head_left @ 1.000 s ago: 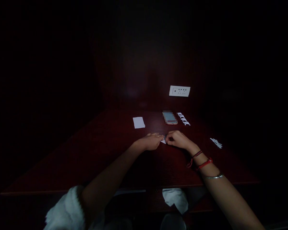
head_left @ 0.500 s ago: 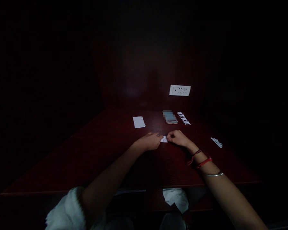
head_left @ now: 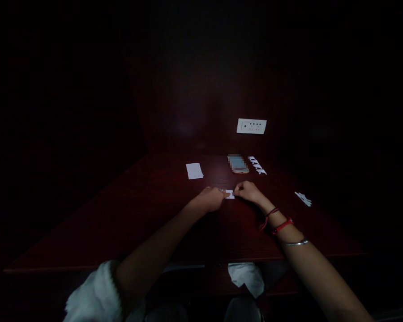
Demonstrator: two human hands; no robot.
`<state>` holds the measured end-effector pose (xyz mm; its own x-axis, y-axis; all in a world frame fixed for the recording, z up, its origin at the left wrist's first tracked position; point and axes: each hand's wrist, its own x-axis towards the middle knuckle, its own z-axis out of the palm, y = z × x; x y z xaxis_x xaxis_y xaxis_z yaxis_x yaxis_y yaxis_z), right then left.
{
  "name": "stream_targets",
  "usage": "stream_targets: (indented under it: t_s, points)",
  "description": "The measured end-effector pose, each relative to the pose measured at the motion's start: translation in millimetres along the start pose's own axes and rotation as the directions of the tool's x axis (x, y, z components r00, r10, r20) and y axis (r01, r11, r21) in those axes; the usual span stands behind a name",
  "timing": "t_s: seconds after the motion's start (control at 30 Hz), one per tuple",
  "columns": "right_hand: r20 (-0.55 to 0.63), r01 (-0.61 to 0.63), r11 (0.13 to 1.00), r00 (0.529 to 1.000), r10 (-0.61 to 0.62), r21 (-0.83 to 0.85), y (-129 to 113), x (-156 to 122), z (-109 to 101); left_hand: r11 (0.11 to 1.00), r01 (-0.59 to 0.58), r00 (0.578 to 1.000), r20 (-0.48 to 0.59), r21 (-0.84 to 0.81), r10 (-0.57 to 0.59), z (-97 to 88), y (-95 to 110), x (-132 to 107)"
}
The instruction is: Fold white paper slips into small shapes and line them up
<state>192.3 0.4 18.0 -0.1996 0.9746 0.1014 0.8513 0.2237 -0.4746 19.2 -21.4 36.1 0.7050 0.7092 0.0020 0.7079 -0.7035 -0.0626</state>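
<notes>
A small white paper piece (head_left: 229,194) lies on the dark red table (head_left: 147,214) between my two hands. My left hand (head_left: 211,199) has its fingers curled and pinches the paper's left end. My right hand (head_left: 248,192), with red threads and a metal bangle on the wrist, pinches the right end. Both hands rest low on the tabletop. Most of the paper is hidden by the fingers.
A white paper sheet (head_left: 194,171) lies further back, left of a phone (head_left: 237,163). A row of small folded white pieces (head_left: 257,165) sits right of the phone, more white pieces (head_left: 303,199) at far right. A wall socket (head_left: 251,126) is behind. The room is very dark.
Both hands have shifted slightly away from me with the paper, which now lies flatter between the fingertips. Nothing else on the table has moved.
</notes>
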Motion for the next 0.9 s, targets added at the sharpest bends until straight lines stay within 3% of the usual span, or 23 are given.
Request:
stream_targets:
  t_s: [0.23, 0.33, 0.4, 0.5, 0.57, 0.77, 0.9]
  points:
    - [-0.029, -0.017, 0.999, 0.999, 0.016, -0.03, -1.5, 1.2, 5.0, 0.999, 0.035, 0.999, 0.027, -0.019, -0.034, -2.0, 5.9, 0.0]
    - [-0.097, 0.075, 0.995, 0.992, -0.082, -0.071, -1.3, -1.5, 4.5, 0.998, 0.047, 0.998, 0.033, -0.039, -0.045, -0.1, 4.6, 0.2]
    - [-0.123, 0.199, 0.974, 0.97, -0.212, -0.112, -1.1, -4.8, 1.5, 0.997, 0.056, 0.997, 0.05, -0.053, -0.053, 0.2, 3.4, -0.1]
    - [-0.03, 0.389, 0.905, 0.916, -0.399, -0.173, -1.3, -10.0, -5.2, 0.996, 0.054, 0.997, 0.067, -0.077, -0.049, -0.2, 1.7, -0.4]
    - [0.048, 0.447, 0.871, 0.893, -0.447, -0.204, -2.0, -12.9, -9.1, 0.995, 0.045, 0.997, 0.067, -0.086, -0.039, -0.4, 0.6, -0.2]
    - [0.109, 0.484, 0.829, 0.874, -0.473, -0.28, -6.0, -18.4, -13.3, 0.994, 0.024, 0.998, 0.058, -0.103, -0.018, -1.5, -0.7, 0.6]
    - [0.116, 0.458, 0.825, 0.887, -0.447, -0.329, -9.9, -19.6, -14.4, 0.995, 0.028, 0.998, 0.055, -0.098, -0.023, -2.9, -0.2, -0.4]
